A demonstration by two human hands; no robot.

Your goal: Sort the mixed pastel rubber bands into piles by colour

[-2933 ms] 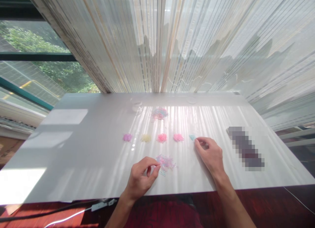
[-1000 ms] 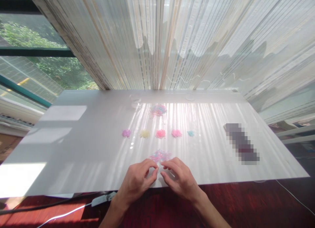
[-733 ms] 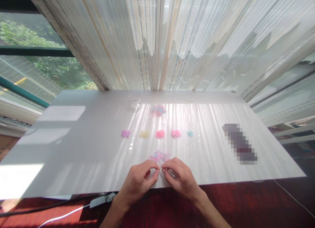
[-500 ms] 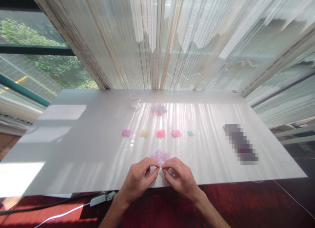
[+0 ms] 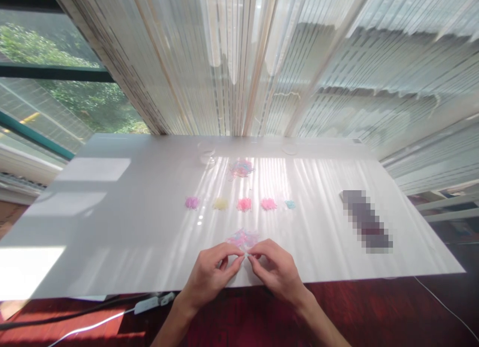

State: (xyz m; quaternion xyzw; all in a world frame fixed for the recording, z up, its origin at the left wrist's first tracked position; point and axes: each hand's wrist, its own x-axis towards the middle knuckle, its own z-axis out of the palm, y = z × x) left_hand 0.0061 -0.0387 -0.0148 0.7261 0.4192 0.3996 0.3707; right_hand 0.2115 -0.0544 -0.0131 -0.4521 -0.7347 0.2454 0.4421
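My left hand (image 5: pixel 217 269) and my right hand (image 5: pixel 277 269) meet near the table's front edge, thumb and forefinger of each pinched together. Whatever lies between the fingertips is too small to name. Just beyond the fingertips is a mixed pile of small pink, lilac and blue pieces (image 5: pixel 244 238). Farther back runs a row of small heaps: purple (image 5: pixel 192 202), yellow (image 5: pixel 220 203), red-pink (image 5: pixel 244 203), pink (image 5: pixel 268 203) and a smaller teal one (image 5: pixel 290 204). Behind the row sits another mixed pile (image 5: pixel 241 168).
On the white table (image 5: pixel 130 227), a clear round container (image 5: pixel 207 153) stands at the back and a clear disc (image 5: pixel 289 150) lies right of it. A pixelated dark object (image 5: pixel 366 221) is at the right. A white power connector (image 5: pixel 147 304) hangs below the front edge.
Both hands stay nearly in place, with their fingertips shifted only slightly. The curtain behind the table has moved, its folds on the right spreading out.
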